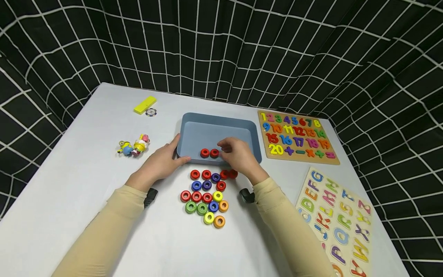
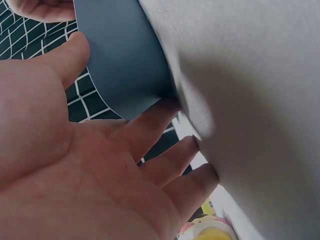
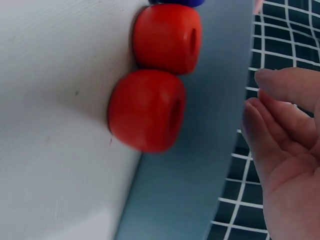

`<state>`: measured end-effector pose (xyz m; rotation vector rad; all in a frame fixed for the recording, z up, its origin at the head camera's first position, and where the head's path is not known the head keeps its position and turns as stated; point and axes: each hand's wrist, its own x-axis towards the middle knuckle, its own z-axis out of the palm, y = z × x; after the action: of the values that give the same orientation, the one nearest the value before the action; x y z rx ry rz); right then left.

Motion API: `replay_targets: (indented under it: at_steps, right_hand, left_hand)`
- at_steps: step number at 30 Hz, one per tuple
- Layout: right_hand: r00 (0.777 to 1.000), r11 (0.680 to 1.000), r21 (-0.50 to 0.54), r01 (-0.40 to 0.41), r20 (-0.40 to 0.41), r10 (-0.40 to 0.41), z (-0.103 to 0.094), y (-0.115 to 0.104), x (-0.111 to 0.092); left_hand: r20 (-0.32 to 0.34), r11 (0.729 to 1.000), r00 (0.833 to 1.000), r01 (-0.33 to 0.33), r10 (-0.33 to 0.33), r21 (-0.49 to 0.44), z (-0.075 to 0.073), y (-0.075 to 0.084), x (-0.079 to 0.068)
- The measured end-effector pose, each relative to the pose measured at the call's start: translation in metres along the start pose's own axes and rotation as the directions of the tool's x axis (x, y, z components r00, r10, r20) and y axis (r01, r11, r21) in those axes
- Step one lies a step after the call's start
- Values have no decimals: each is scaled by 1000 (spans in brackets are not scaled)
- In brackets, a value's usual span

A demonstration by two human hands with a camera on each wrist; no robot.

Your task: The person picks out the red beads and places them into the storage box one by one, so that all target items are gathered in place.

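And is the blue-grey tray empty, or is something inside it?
Not empty, but far from full: two red rings lie inside the tray, close to its near wall; much of its floor shows bare.

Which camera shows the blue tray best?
The head view shows the tray nearly whole, rim and floor. The left wrist view catches only part of its wall; the right wrist view, a strip of wall behind red rings.

Long beige sleeves [image 1: 107, 231], lightly creased — plus small, black wrist-worn cameras [image 1: 150, 197].
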<state>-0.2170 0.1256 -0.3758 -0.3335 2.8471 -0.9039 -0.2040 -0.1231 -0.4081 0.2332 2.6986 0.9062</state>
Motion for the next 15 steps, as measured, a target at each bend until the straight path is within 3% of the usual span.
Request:
replay_targets:
  at_steps: [10, 15]
  right_hand:
    - [987, 996, 59, 65, -154, -55, -17, 3, -47]
    - [989, 998, -47, 43, -142, -49, -13, 14, -70]
  left_hand:
    - [9, 1000, 1000, -6, 6, -16, -1, 1, -2]
    - [13, 1000, 1000, -10, 10, -15, -1, 2, -4]
